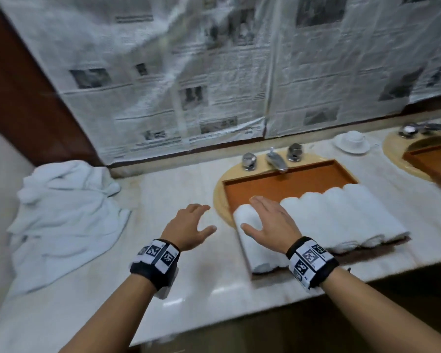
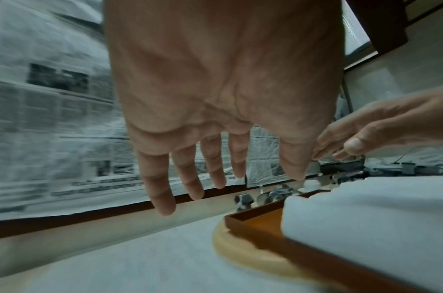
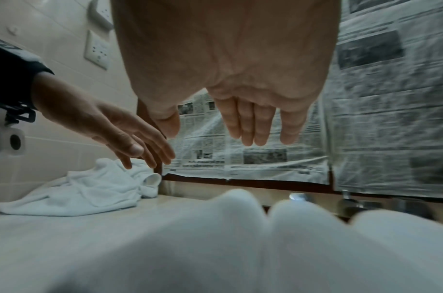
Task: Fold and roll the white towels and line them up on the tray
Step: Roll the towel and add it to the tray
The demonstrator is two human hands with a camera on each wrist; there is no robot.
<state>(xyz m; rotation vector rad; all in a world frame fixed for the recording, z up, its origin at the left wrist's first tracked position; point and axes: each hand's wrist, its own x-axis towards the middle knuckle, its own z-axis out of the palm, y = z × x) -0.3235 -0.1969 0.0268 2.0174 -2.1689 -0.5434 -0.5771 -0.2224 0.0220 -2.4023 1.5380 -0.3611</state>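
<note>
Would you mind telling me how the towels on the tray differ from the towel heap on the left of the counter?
The towels on the tray are rolled into tight cylinders; the towel heap is loose and crumpled. The rolled ones lie side by side in a row on the tray; the heap sprawls on the bare counter. The open right hand is over the leftmost roll; no hand touches the heap. Both are white cloth.

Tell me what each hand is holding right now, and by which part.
Nothing is held. The left hand is open above the counter, and the right hand is open, fingers straight, above the leftmost rolled towel on the tray.
</note>
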